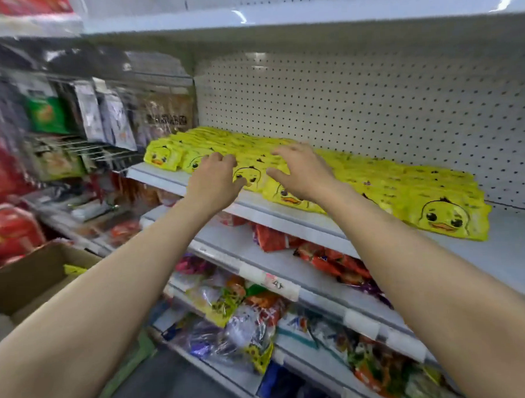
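The row of yellow duck packets is leaned and overlapped along the front of the white shelf. If it is pressed unevenly, the slippery packets could be slid forward over the shelf lip, or the left end could be pushed off toward the cardboard box below. The left grip is laid on the packet tops with fingers loosely bent, and nothing is pinched. The right grip is spread wide and released above the row; whether the packets are touched cannot be told.
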{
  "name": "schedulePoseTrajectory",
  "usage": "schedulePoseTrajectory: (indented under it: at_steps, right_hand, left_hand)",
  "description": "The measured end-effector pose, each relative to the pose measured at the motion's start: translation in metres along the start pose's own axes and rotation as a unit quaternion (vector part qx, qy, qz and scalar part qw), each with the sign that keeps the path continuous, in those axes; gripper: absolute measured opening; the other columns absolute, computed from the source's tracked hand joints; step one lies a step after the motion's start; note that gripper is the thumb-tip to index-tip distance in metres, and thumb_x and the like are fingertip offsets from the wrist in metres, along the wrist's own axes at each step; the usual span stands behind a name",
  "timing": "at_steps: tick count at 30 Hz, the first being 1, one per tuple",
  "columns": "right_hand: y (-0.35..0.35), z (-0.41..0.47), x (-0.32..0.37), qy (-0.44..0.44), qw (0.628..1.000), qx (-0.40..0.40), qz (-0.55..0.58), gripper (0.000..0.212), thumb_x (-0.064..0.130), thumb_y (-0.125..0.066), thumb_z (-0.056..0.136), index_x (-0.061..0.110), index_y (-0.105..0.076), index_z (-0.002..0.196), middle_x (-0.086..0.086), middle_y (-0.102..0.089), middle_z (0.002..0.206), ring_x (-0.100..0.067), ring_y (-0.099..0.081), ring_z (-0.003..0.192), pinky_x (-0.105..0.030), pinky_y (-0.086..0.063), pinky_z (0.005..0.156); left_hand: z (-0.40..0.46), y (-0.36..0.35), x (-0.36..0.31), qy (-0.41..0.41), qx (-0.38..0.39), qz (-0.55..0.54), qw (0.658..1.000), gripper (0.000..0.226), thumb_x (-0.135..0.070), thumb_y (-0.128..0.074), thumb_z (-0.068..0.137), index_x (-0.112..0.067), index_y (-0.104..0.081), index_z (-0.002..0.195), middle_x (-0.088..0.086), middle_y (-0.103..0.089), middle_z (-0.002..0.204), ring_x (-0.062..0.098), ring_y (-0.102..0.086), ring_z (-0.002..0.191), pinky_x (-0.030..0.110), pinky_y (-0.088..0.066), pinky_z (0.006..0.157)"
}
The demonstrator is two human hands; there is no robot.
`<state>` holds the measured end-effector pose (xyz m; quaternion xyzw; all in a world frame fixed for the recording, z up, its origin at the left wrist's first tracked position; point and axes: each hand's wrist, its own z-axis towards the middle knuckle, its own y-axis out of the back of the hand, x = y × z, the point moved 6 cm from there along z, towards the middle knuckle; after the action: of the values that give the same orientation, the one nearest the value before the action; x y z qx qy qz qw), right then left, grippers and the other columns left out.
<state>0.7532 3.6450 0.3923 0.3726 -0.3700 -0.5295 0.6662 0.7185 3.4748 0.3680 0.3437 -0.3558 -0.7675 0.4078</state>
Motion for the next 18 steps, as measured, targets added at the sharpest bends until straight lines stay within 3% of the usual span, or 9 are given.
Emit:
schedulePoseTrajectory:
  at_steps: [8, 18]
  right_hand:
    - [-0.077, 0.028, 0.195, 0.094, 0.992, 0.010, 0.086, 0.053, 0.050, -0.055, 0.093, 0.024, -0.050, 0.139, -0.003, -0.049, 0.142, -0.026, -0.040, 0.132, -0.040, -0.036, 0.108]
    - [-0.170, 0.068, 0.335, 0.161, 0.975, 0.077, 0.133, 0.053, 0.045, -0.057, 0.093, 0.025, -0.047, 0.141, 0.000, -0.045, 0.145, -0.022, -0.036, 0.135, -0.035, -0.028, 0.111]
  left_hand:
    - [-0.071, 0.071, 0.186, 0.052, -0.012, 0.071, 0.996, 0.045, -0.041, -0.062, 0.088, -0.012, -0.055, 0.123, 0.013, -0.053, 0.124, 0.037, -0.045, 0.117, 0.048, -0.045, 0.092]
    - [-0.128, 0.093, 0.343, 0.089, -0.043, 0.104, 0.990, 0.044, -0.036, -0.067, 0.086, -0.015, -0.057, 0.123, 0.009, -0.054, 0.129, 0.033, -0.046, 0.121, 0.045, -0.043, 0.097]
